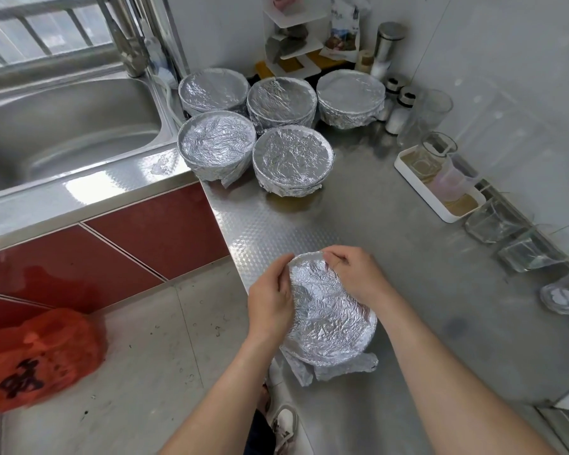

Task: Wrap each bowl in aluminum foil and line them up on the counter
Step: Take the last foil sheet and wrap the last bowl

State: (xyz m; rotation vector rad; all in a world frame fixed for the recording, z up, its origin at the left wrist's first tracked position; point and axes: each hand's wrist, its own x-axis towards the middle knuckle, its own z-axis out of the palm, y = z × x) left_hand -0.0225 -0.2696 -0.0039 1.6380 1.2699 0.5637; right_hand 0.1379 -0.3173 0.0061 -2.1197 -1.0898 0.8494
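We hold the sixth bowl point(329, 310) tilted toward us over the surface point(391, 224), well apart from the sink point(63, 126), off to its right and nearer to us; we cannot tell whether its base rests on the surface. Our left grip point(270, 300) is curled round the rim on the sink side. Our right grip point(355, 274) pinches the foil point(322, 290) at the rim on the side away from the sink, folding it over the lip. The foil lies crinkled across the whole mouth, but a loose tail of foil point(309, 369) juts out beneath the bowl, so we judge this wrap nearly done, not finished. Five wrapped bowls point(293, 159) stand clustered just beside the sink's right-hand corner, in two rough rows and not one line. We expect the bowl to be stiff and steady in the grip. The foil looks thin and slick; it should keep a crease and tear easily. The sheet over the mouth has nothing beneath it and would dent under a thumb. We would take hold low on the wall, below the rim, one grip on each side, and smooth the tail flat there.
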